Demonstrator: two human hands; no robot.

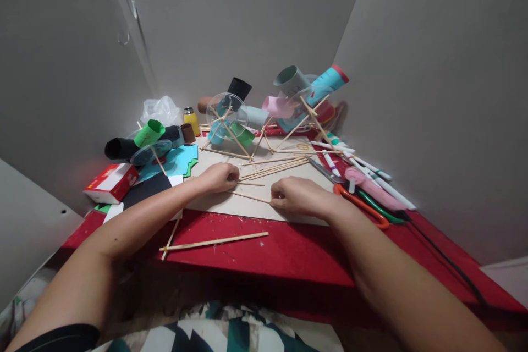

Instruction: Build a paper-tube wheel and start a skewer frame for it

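Note:
My right hand pinches the right end of a thin wooden stick that lies low over the white board. My left hand is closed, its fingertips at a short wooden stick and close to the other stick's left end. How firmly it grips is hidden by the fingers. Several loose wooden sticks lie just beyond both hands. Nearer to me, two sticks joined in an angle rest on the red tabletop.
Behind stand two stick frames bearing clear discs and coloured paper tubes. On the left are a red-white box, blue paper and another tube wheel. Orange-handled scissors, a pink glue gun and markers lie right.

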